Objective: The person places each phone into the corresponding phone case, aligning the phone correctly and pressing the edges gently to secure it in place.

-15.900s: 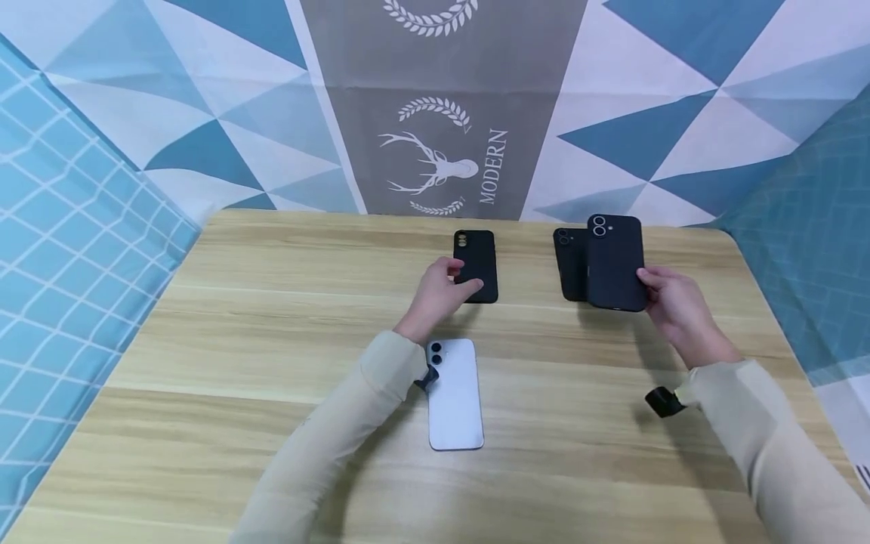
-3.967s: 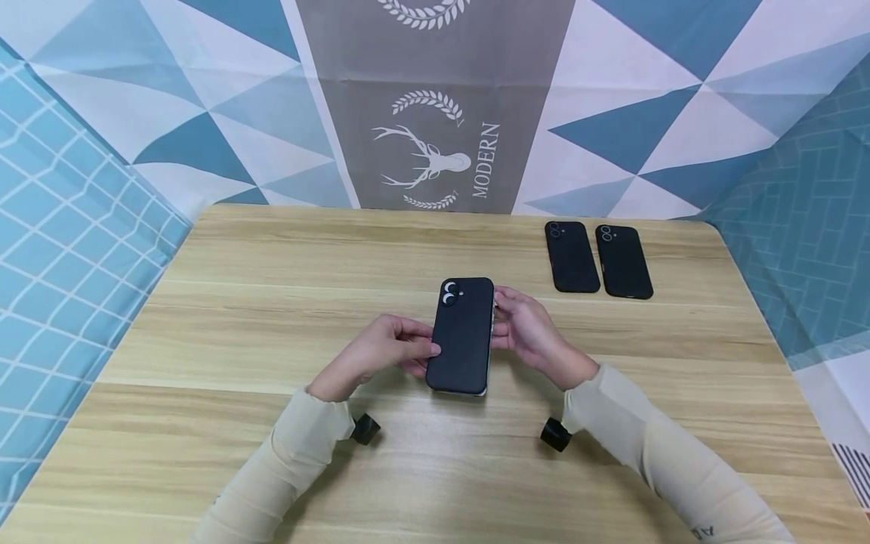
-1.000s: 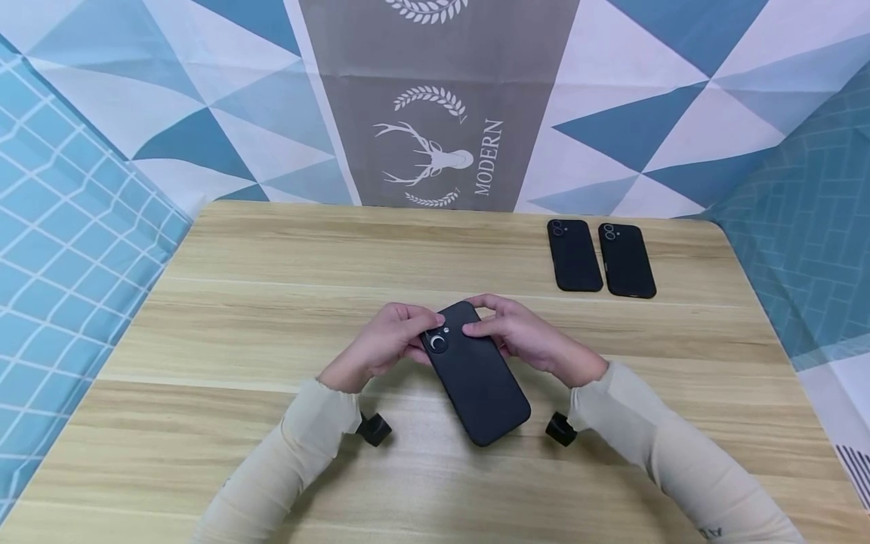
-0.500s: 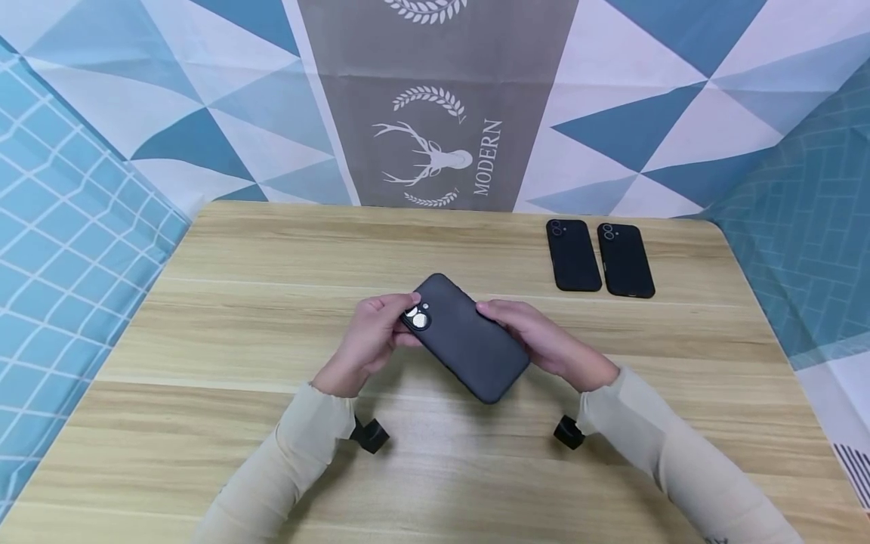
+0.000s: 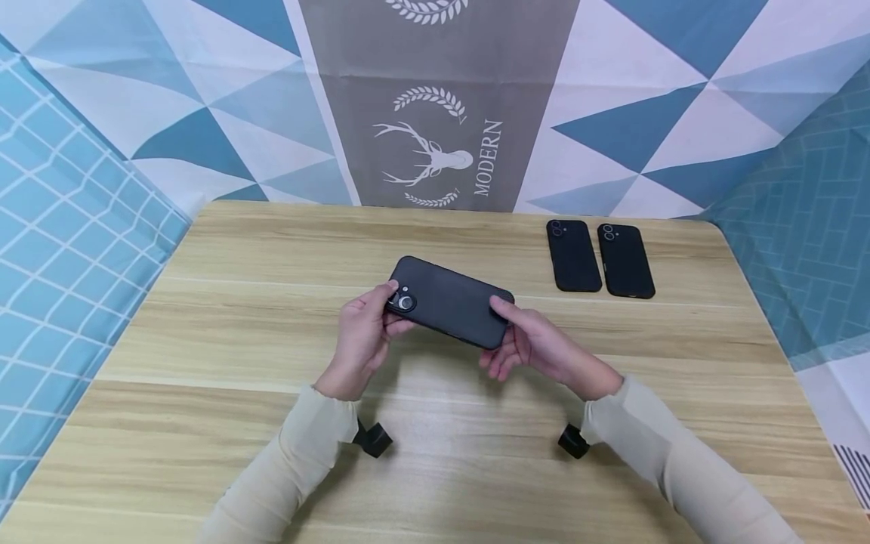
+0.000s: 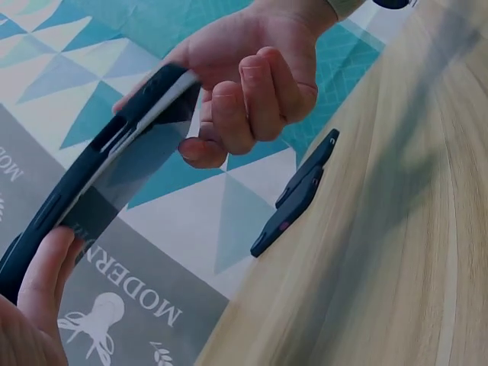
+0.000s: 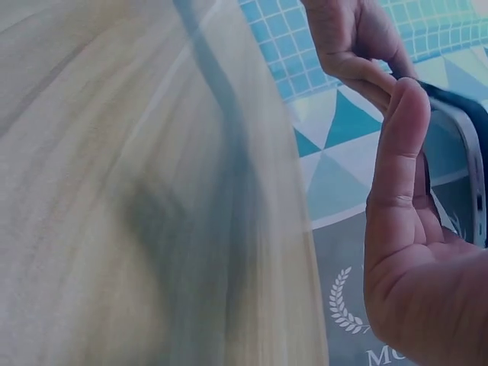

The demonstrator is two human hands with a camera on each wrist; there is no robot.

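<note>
Both hands hold a phone in a black case (image 5: pixel 451 302) above the table, its back up and long side nearly level across the head view. My left hand (image 5: pixel 360 340) pinches the camera end, thumb beside the lens openings. With the thumb on the case's back, my right hand (image 5: pixel 544 347) grips the opposite end, its fingers underneath. In the left wrist view the glossy screen (image 6: pixel 145 168) faces down, and a pale phone edge shows along the case's rim near the right fingers (image 6: pixel 255 84). The right wrist view shows the phone's rim (image 7: pixel 474 168) beside the right hand.
Two black phone-shaped pieces with camera rings, a left one (image 5: pixel 574 255) and a right one (image 5: pixel 626 261), lie side by side at the back right of the wooden table (image 5: pixel 204 317). A patterned cloth (image 5: pixel 442 98) hangs behind the table's back edge.
The white phone that lay on the table is now under the black case. Over the last second the cased phone has turned crosswise and risen in view; the right hand has shifted to its far end.
</note>
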